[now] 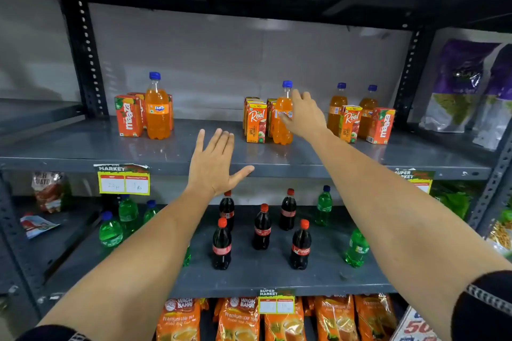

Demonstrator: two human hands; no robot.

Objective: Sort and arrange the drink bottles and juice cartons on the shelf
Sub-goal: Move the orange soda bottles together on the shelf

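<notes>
On the grey upper shelf (83, 147) an orange Fanta bottle (157, 113) stands at the left beside Maaza cartons (128, 116). In the middle, my right hand (303, 115) wraps around a second Fanta bottle (282, 130), which stands upright next to Real apple cartons (256, 126). Further right stand two more amber bottles (336, 108), a Real carton (349, 123) and a Maaza carton (381, 126). My left hand (214, 165) hovers open, fingers spread, over the shelf's front edge, holding nothing.
The shelf below carries several cola bottles (261, 227) and green bottles (110, 232). Tea packets (238, 318) fill the lowest level. Purple pouches (457, 86) sit in the bay to the right. Perforated steel uprights (86, 55) frame the bay.
</notes>
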